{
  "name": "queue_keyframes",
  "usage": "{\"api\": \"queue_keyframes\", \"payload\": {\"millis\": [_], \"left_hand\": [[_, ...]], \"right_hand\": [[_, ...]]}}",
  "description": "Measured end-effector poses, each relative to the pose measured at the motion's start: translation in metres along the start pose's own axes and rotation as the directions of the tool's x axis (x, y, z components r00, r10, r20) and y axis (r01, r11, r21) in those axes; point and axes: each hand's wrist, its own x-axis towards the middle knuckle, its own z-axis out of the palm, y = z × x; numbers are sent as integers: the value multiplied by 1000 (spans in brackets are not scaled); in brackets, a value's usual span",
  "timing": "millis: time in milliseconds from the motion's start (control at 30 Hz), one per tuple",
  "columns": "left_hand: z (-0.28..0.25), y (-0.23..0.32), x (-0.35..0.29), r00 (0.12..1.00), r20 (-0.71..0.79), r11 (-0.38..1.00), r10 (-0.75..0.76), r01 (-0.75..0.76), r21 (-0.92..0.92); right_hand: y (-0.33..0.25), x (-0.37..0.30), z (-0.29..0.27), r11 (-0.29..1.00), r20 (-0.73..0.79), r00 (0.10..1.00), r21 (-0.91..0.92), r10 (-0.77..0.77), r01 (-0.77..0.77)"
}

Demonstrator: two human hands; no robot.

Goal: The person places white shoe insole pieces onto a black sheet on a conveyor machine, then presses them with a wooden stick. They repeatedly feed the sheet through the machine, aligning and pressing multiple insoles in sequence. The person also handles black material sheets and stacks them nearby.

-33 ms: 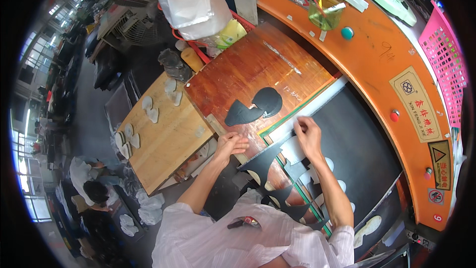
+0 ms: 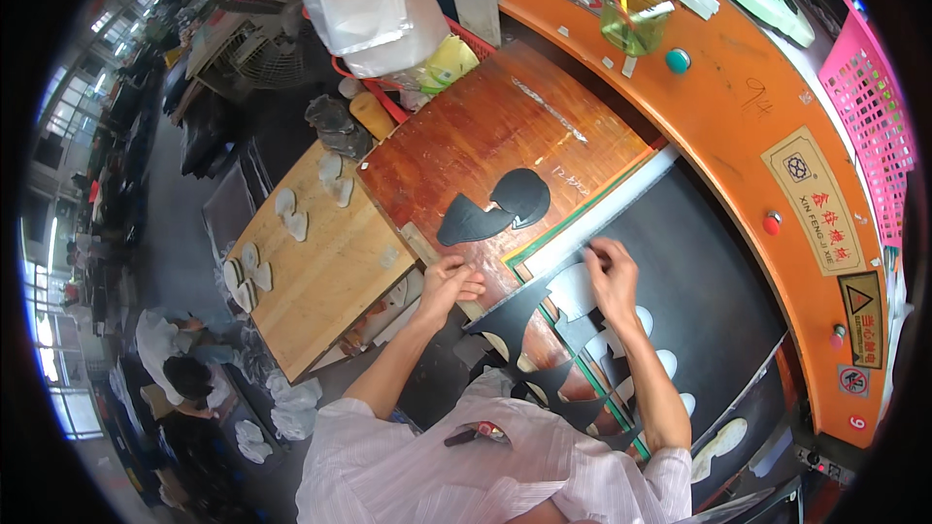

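Note:
My left hand hovers by the near corner of the reddish wooden board, fingers loosely bent and slightly apart, with nothing visible in them. My right hand is over the edge of the black machine bed, its fingers bent and thumb apart, apparently holding nothing. Between my forearms lies a black sheet with large cut-out holes. Beside my right hand is a pale rounded piece; more pale pieces lie partly under my right forearm. Two black cut pieces, one rounded and one pointed, rest on the board.
An orange machine beam with a green button and a red button curves along the far right. Left stands a light wooden table with several pale pieces. A pink basket is at the right; a co-worker bends at the lower left.
My right hand has shifted slightly down and to the right. My left hand and the pieces have hardly moved.

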Motion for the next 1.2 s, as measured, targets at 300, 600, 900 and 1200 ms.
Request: {"api": "queue_keyframes", "payload": {"millis": [300, 600, 900, 1200], "left_hand": [[96, 49, 118, 370, 392, -50, 842, -670, 741], [121, 47, 41, 215, 554, -226, 804, -751, 620], [170, -119, -123, 476, 837, 203, 269, -878, 433], [151, -163, -127, 683, 727, 540, 70, -639, 548]], "right_hand": [[92, -228, -218, 713, -732, 681, -469, 16, -521], [148, -432, -279, 226, -769, 506, -453, 391, -862], [152, -460, -286, 491, -681, 701, -546, 212, -678], [123, -421, -295, 805, -786, 458, 84, 416, -587]]}}
